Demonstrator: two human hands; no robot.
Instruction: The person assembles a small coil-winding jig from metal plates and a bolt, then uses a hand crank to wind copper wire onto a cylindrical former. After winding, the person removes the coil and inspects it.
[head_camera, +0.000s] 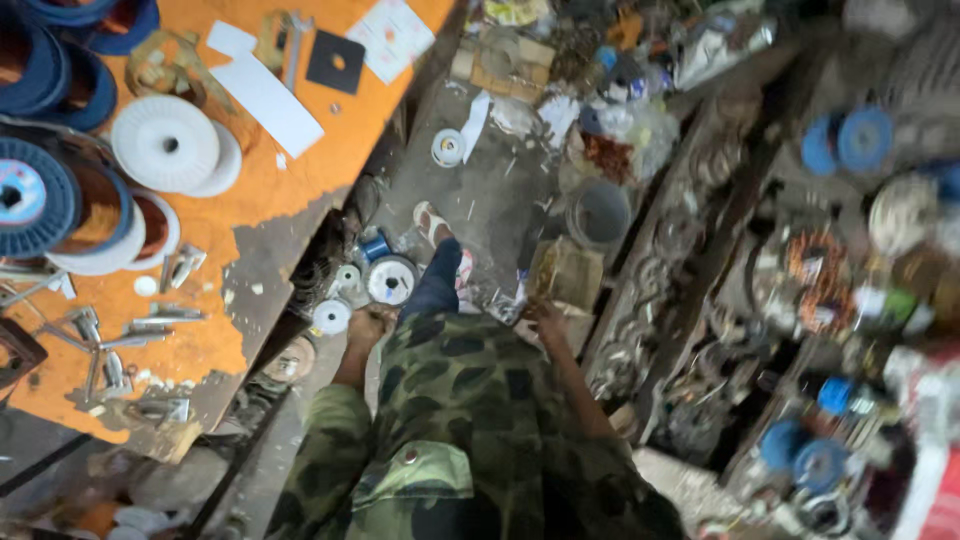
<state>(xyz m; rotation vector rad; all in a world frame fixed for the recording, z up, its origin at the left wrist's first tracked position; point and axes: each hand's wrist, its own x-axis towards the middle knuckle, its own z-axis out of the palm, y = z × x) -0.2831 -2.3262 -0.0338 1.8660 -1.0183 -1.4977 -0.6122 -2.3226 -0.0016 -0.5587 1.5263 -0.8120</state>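
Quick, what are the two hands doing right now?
Left hand: down by the white spools; grip cannot be told.
Right hand: by a cardboard box; grip cannot be told.

A tan cardboard box (563, 272) stood just above the right hand's fingers (545, 318). A white paper sheet with red marks (391, 37) lay far beyond them, up-left.

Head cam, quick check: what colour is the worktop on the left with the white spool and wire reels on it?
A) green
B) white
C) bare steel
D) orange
D: the worktop is orange, with paint worn to grey along its edge; the white spool and the blue-rimmed wire reels sit on it.
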